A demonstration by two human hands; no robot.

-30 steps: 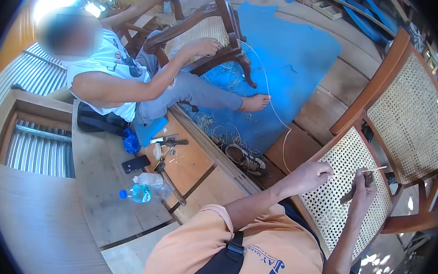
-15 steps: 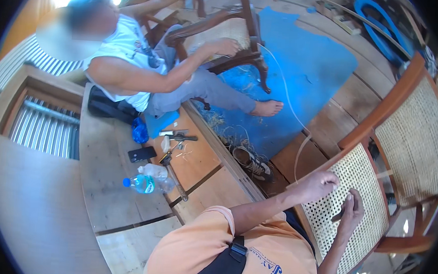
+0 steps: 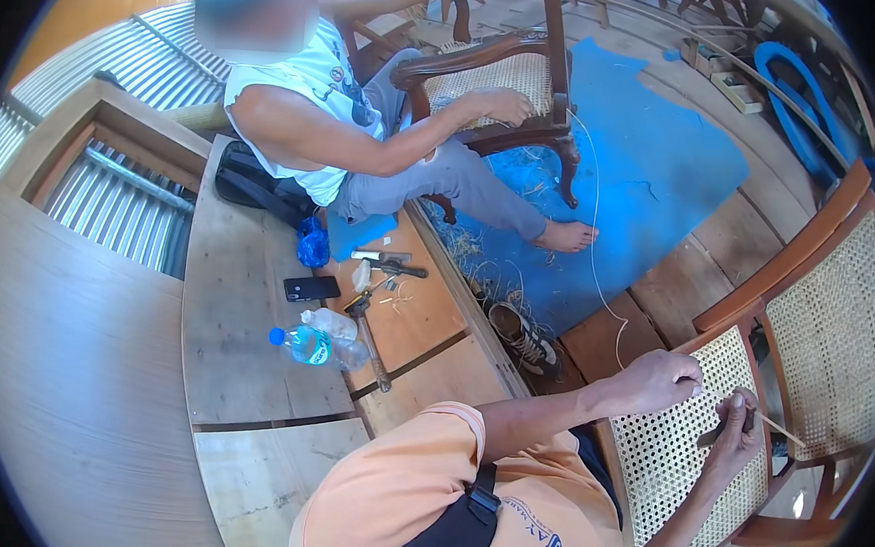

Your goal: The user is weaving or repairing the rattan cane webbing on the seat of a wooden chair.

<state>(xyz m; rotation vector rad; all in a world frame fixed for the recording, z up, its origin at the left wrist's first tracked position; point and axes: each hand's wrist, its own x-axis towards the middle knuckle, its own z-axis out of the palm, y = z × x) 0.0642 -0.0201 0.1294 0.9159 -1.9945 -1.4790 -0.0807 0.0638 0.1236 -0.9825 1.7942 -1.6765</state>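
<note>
Over a cane-woven panel (image 3: 651,467) in a reddish wood frame, my left hand (image 3: 667,378) is closed, its fingertips pinched on something I cannot make out. A long pale strand (image 3: 594,243) runs across the floor and disappears behind that hand. Just to its right, my right hand (image 3: 733,437) grips a small dark tool (image 3: 708,435) and a thin light stick (image 3: 779,426) that points down to the right. Beside the panel stands a chair back (image 3: 825,332) with woven cane.
Another person (image 3: 286,124) sits at upper left, hand on a carved chair (image 3: 487,41). A wooden platform (image 3: 243,342) holds a phone (image 3: 310,289), plastic bottles (image 3: 310,345), a hammer (image 3: 372,355) and small tools. A shoe (image 3: 524,341) lies beside a blue sheet (image 3: 664,177).
The view has swung, so the room appears shifted rightward. My hands remain over the panel. The stick in my right hand has tilted from near level to angling downward.
</note>
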